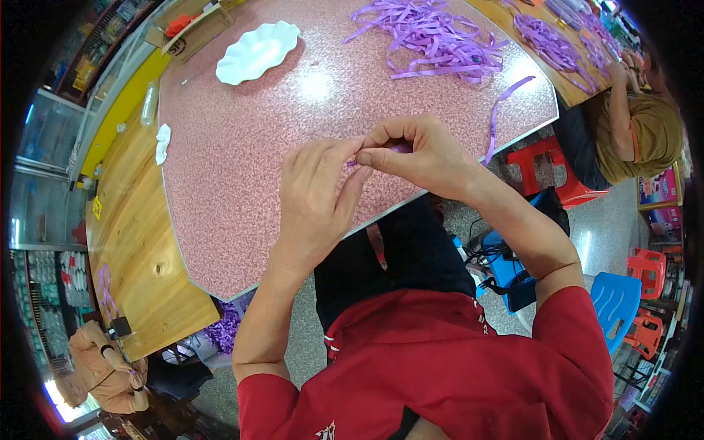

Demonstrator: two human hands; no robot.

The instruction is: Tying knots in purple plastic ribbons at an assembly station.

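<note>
Over the near part of the pink speckled table (pixel 235 125), my two hands meet fingertip to fingertip. Between them shows a small bit of purple ribbon (pixel 352 163), mostly covered by the fingers. My left hand (pixel 315 183) pinches it from the left, its back turned up. From the other side, my right hand (pixel 418 150) grips it between thumb and bent forefinger. A loose heap of purple ribbons (pixel 440 44) lies at the far right of the table. One separate ribbon strip (pixel 497 114) trails over the right edge.
A white scalloped dish (pixel 258 53) stands at the far left, and a crumpled white tissue (pixel 163 144) lies on the left edge. Wooden tables adjoin both sides, with more ribbons (pixel 550 44) at right. One person (pixel 638 136) sits at right, another (pixel 103 367) at lower left. Red stools (pixel 543 172) stand nearby.
</note>
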